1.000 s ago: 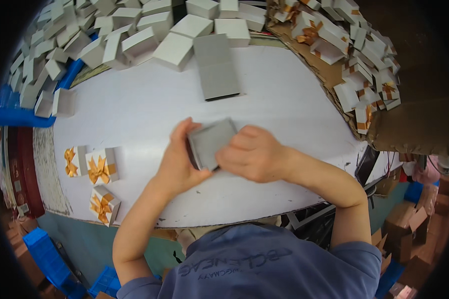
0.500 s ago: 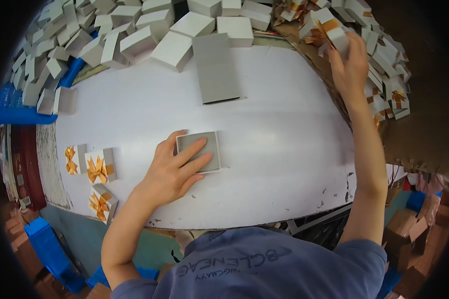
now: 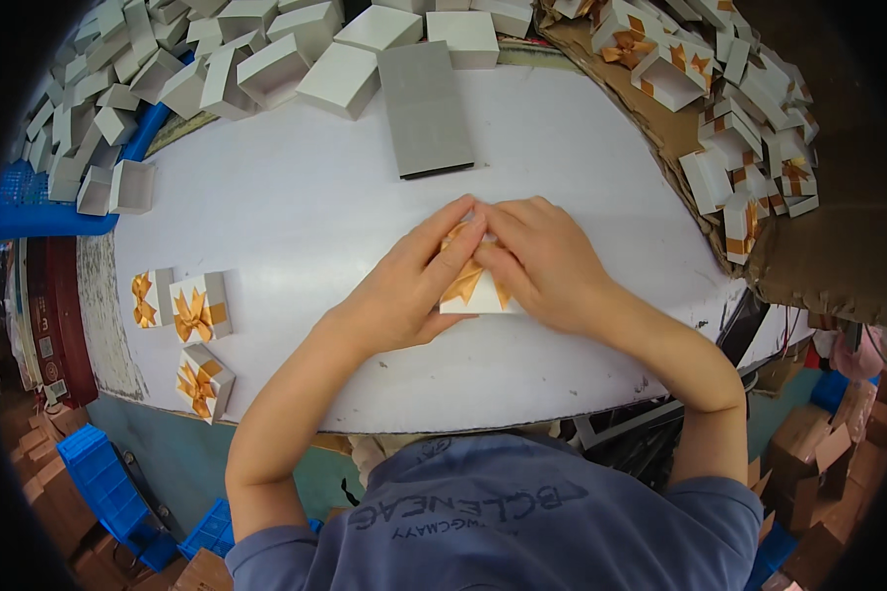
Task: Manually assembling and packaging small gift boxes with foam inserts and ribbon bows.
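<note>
Both hands closing together on the bowed lid!
Right hand (image 3: 547,261) is back from the pile, left hand (image 3: 404,291) joining it, pressing the gold-ribboned lid (image 3: 471,286) down on the tabletop (image 3: 296,197).

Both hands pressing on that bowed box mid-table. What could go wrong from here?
1. The left hand and right hand press together on the small white box; its gold bow lies under the fingers and could be flattened or skewed.
2. The hands hide most of the box, so a lid sitting crooked might go unnoticed.
3. Three finished bowed boxes sit near the table's left edge; a forearm sweep might knock them off.
</note>
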Available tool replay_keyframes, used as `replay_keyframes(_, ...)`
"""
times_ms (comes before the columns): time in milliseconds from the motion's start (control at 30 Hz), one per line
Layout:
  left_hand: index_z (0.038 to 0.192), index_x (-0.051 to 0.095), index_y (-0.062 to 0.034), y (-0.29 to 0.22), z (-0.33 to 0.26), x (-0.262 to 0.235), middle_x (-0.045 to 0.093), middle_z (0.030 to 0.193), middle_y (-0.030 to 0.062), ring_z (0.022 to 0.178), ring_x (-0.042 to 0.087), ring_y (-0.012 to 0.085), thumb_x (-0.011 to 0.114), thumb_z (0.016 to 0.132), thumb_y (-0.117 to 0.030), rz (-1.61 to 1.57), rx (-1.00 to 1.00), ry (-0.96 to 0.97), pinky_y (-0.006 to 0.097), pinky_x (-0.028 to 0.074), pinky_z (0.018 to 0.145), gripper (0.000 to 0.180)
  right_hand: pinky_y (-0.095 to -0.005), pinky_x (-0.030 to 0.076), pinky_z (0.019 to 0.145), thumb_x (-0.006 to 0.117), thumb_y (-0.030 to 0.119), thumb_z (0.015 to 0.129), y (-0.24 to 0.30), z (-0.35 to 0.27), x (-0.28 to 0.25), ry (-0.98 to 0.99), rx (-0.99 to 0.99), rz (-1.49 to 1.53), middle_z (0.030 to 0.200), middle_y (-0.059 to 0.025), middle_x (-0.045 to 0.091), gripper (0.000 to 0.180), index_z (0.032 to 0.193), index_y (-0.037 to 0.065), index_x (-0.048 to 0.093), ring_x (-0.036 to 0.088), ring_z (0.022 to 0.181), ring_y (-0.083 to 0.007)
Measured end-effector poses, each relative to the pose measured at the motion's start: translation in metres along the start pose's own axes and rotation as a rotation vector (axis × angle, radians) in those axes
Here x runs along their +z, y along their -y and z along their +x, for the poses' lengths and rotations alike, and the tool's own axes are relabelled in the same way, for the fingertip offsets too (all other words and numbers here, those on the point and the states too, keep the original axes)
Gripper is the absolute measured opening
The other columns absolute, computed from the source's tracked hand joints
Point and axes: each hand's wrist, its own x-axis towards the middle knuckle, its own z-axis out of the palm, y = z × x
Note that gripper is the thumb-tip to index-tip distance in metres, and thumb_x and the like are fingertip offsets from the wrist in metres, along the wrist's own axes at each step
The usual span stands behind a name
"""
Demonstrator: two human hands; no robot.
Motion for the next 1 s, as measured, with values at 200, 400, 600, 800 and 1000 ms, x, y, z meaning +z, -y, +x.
replay_keyframes(200, 0.134, 0.037, -0.0041, -0.021, -0.01, -0.012, 0.042, 0.129, 0.0169, 0.115, 0.042, 0.035, 0.08, 0.056, -0.026, 0.337, -0.134, 0.08, 0.044, 0.034, 0.096, 0.091, -0.0425, 0.032, 0.094, 0.063, 0.024, 0.077, 0.002, -0.013, 0.025, -0.091, -0.088, -0.12, 0.117, -0.0108, 0.05, 0.044, 0.114, 0.003, 0.052, 0.044, 0.111, -0.0277)
replay_keyframes(400, 0.131, 0.04, -0.005, -0.062, -0.019, -0.084, 0.044, 0.126, 0.0139, 0.12, 0.038, 0.0376, 0.079, 0.058, -0.025, 0.715, -0.509, 0.384, 0.048, 0.03, 0.098, 0.085, -0.0417, 0.032, 0.096, 0.067, 0.028, 0.074, -0.028, 0.072, -0.024, -0.08, -0.439, -0.391, 0.119, -0.0124, 0.05, 0.049, 0.112, 0.002, 0.051, 0.044, 0.114, -0.027)
replay_keyframes(600, 0.126, 0.044, -0.007, 0.055, 0.053, -0.114, 0.051, 0.119, 0.0101, 0.11, 0.047, 0.029, 0.069, 0.062, -0.001, 1.005, -0.192, 0.107, 0.039, 0.04, 0.087, 0.069, -0.0468, 0.028, 0.103, 0.069, 0.017, 0.066, -0.02, 0.123, -0.019, 0.399, -0.226, -0.475, 0.115, -0.0136, 0.051, 0.035, 0.094, -0.001, 0.057, 0.04, 0.12, -0.0312)
replay_keyframes(800, 0.13, 0.045, -0.0131, 0.089, 0.066, -0.099, 0.05, 0.124, 0.007, 0.104, 0.049, 0.0254, 0.062, 0.062, 0.006, 1.108, -0.194, 0.265, 0.037, 0.042, 0.082, 0.073, -0.0463, 0.027, 0.104, 0.063, 0.012, 0.067, -0.018, 0.116, -0.029, 0.575, -0.197, -0.371, 0.12, -0.0159, 0.048, 0.029, 0.091, -0.001, 0.057, 0.033, 0.127, -0.0316)
replay_keyframes(1000, 0.128, 0.047, -0.0119, 0.056, 0.029, -0.112, 0.039, 0.138, 0.0094, 0.118, 0.042, 0.0258, 0.06, 0.064, 0.006, 1.118, -0.259, 0.351, 0.039, 0.037, 0.092, 0.068, -0.0473, 0.027, 0.104, 0.063, 0.009, 0.067, -0.041, 0.075, -0.014, 0.259, -0.336, -0.408, 0.137, -0.0193, 0.035, 0.035, 0.099, 0.001, 0.054, 0.026, 0.131, -0.0353)
